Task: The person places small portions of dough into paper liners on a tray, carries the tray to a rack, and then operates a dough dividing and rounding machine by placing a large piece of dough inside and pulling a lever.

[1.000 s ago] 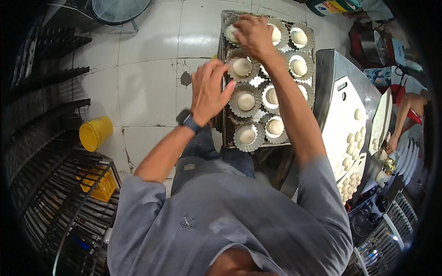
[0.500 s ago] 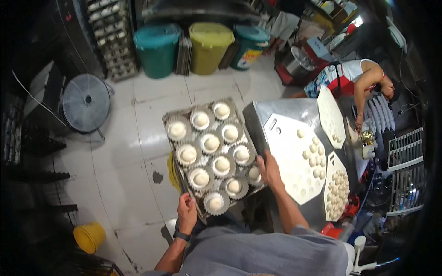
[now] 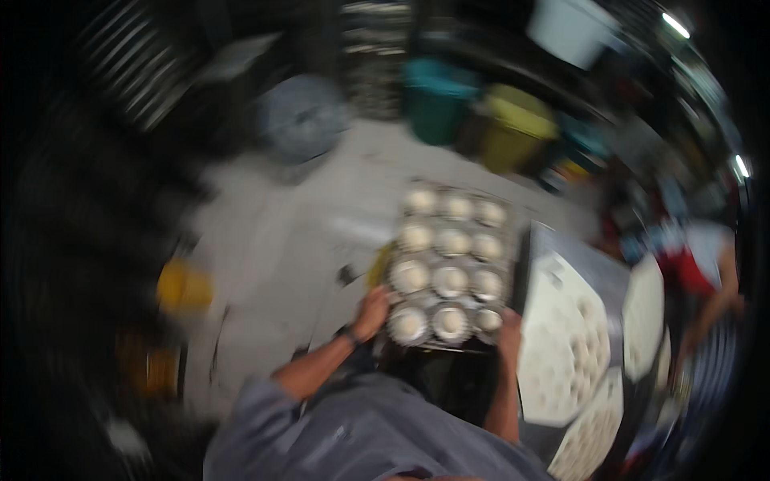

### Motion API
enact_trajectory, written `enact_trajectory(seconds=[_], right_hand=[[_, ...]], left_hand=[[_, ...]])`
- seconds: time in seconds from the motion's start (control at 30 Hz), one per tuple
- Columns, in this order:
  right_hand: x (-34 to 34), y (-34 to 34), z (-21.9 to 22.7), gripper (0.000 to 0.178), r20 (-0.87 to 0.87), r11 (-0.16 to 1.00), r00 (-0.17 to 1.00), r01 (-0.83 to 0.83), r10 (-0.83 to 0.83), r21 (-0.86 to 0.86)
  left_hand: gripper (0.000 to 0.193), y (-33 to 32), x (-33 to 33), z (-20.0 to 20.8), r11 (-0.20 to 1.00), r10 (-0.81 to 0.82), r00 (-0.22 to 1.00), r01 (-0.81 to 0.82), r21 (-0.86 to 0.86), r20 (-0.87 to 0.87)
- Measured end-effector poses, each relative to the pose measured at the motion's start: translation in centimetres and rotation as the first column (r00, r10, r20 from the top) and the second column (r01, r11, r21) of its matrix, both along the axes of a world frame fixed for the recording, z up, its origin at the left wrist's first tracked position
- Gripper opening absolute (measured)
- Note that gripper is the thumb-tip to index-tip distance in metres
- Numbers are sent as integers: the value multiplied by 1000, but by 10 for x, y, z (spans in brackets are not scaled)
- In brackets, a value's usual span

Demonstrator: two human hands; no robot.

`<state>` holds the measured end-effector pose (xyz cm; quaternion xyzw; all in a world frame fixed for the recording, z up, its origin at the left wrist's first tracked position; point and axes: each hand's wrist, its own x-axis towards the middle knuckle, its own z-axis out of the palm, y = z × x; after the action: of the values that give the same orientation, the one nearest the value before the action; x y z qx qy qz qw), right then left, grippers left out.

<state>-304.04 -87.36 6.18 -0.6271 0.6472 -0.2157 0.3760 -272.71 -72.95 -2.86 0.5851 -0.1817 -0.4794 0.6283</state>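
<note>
Out in front of me I carry a dark metal baking tray (image 3: 508, 255) with rows of fluted cups, each with a pale round dough ball (image 3: 451, 280) in it. My left hand (image 3: 371, 313) is closed around the tray's near left edge. On the near right side, my right hand (image 3: 508, 333) grips the opposite edge, its fingers blurred and partly hidden. A white octagonal board (image 3: 553, 321) with dough balls lies on the metal table (image 3: 589, 260), close by my right hand.
More white boards (image 3: 644, 317) lie on the table; beyond it a person (image 3: 698, 256) bends over. Across the tiled floor stand a green bin (image 3: 439, 104), a yellow bin (image 3: 517, 128), a grey round-topped item (image 3: 303, 119) and a rack (image 3: 374, 60). A yellow bucket (image 3: 184, 286) is at left.
My view has swung left and blurred, so bins and table appear farther right. The tray has turned from slanted to nearly straight ahead, still held in both hands.
</note>
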Motion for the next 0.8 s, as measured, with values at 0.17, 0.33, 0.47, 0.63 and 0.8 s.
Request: enact_trajectory(seconds=[0.17, 0.33, 0.47, 0.63, 0.8], right_hand=[[-32, 3, -6, 77, 22, 975, 978, 209, -208, -81], [-44, -6, -14, 83, 385, 956, 874, 272, -295, 114], [-28, 1, -8, 92, 401, 933, 844, 298, -356, 201], [65, 54, 33, 82, 372, 901, 880, 387, -297, -196], [141, 4, -6, 87, 446, 969, 887, 200, -116, -147]], left_hand=[[20, -19, -7, 19, 1000, -25, 694, 25, 10, 720], [5, -19, -18, -4, 983, 146, 554, 8, -181, 820], [4, -9, -2, -11, 972, 195, 517, 10, -234, 833], [11, 31, 75, 23, 945, 273, 558, -2, -328, 784], [23, 42, 191, 13, 942, 320, 480, -72, -327, 817]])
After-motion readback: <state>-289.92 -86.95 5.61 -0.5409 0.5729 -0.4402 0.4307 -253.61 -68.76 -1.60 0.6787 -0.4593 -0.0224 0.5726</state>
